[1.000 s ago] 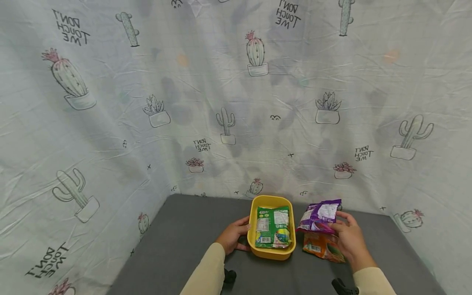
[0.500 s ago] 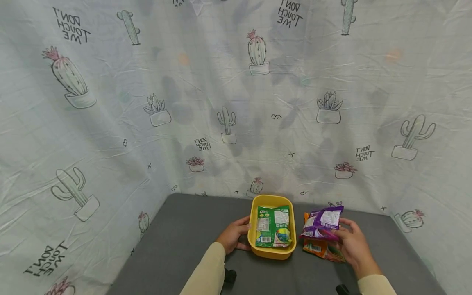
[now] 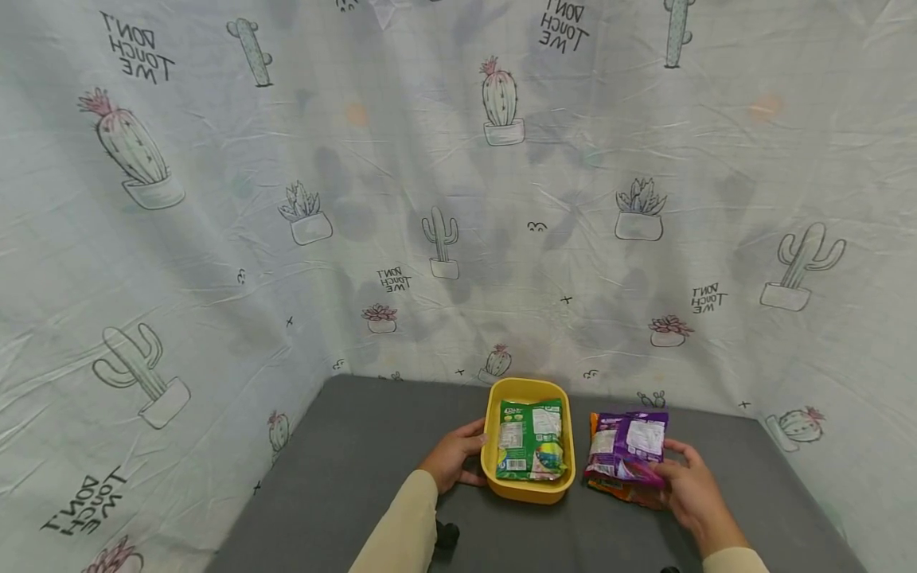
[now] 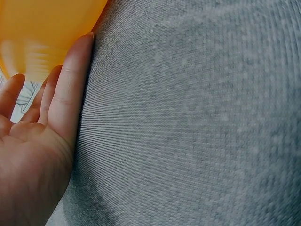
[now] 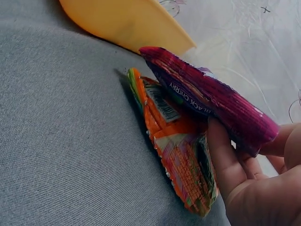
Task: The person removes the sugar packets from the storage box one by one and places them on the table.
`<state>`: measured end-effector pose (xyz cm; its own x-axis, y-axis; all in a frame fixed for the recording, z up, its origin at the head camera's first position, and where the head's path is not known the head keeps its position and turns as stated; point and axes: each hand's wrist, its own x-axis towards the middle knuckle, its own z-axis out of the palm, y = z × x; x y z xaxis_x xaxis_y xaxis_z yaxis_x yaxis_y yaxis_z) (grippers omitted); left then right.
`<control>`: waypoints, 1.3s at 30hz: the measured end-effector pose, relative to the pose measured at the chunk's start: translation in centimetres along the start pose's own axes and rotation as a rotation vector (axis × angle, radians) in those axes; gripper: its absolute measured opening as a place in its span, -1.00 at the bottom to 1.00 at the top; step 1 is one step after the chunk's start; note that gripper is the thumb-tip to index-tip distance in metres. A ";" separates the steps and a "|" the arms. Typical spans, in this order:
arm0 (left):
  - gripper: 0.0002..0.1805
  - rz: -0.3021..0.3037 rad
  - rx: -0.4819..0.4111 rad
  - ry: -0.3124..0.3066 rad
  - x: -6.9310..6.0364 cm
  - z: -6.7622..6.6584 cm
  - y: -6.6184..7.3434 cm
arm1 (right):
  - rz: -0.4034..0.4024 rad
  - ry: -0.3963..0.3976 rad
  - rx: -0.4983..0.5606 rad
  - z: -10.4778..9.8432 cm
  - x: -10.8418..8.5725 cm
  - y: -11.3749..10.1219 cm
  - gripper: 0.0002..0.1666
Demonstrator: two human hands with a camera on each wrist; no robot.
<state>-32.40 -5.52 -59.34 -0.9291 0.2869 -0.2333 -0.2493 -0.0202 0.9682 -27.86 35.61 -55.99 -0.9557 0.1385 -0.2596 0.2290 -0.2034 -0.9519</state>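
Observation:
A yellow plastic tub (image 3: 528, 495) stands on the grey table, with a green snack packet (image 3: 531, 438) lying inside. My left hand (image 3: 453, 459) touches the tub's left side with fairly straight fingers; the left wrist view shows the fingertips against the yellow wall (image 4: 49, 28). To the right of the tub, my right hand (image 3: 693, 491) pinches the right edge of a purple packet (image 3: 629, 446). "Black cherry" is printed on this purple packet (image 5: 207, 96). Under it lies an orange packet (image 5: 176, 141), mostly covered in the head view.
The grey cloth-covered table (image 3: 358, 477) extends to both sides. A white curtain (image 3: 458, 199) printed with cacti hangs along the back and sides, close behind the tub.
My right hand has brought the purple packet nearer and slightly right, so it covers more of the orange packet. The left hand, the tub and the green packet stay put.

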 end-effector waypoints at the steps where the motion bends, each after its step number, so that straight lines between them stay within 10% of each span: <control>1: -0.32 0.002 -0.002 -0.002 0.0 0.0 0.0 | 0.000 -0.001 -0.003 -0.1 0.0 0.1 -0.28; 39: -0.33 0.012 -0.015 -0.037 -0.4 -0.2 0.3 | 0.034 0.119 -0.161 -2.4 -0.5 -0.7 -0.38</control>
<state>-32.14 -5.85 -58.95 -0.9214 0.3222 -0.2175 -0.2423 -0.0386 0.9694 -27.12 38.05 -55.65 -0.9208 0.2495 -0.2999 0.2961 -0.0538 -0.9537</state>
